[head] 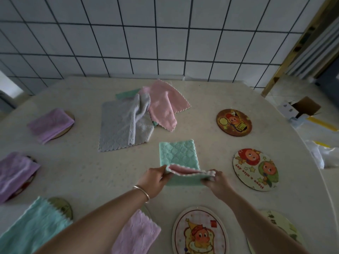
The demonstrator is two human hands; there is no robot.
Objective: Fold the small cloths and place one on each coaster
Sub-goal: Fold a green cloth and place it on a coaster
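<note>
Directly ahead, my left hand (153, 177) and right hand (215, 180) pinch the green cloth's (178, 158) near edge (pink underside showing); its length runs away from me.

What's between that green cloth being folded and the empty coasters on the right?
Nothing visible. Both hands, left and right, hold the green cloth, and only bare tablecloth lies between it and the nearest uncovered coaster.

On the table (77, 162), unfolded cloths (132, 114) lie heaped at the back centre. Folded cloths (49, 124) sit on coasters along the left (four in all); bare coasters (233, 122) line the right and near edge.
</note>
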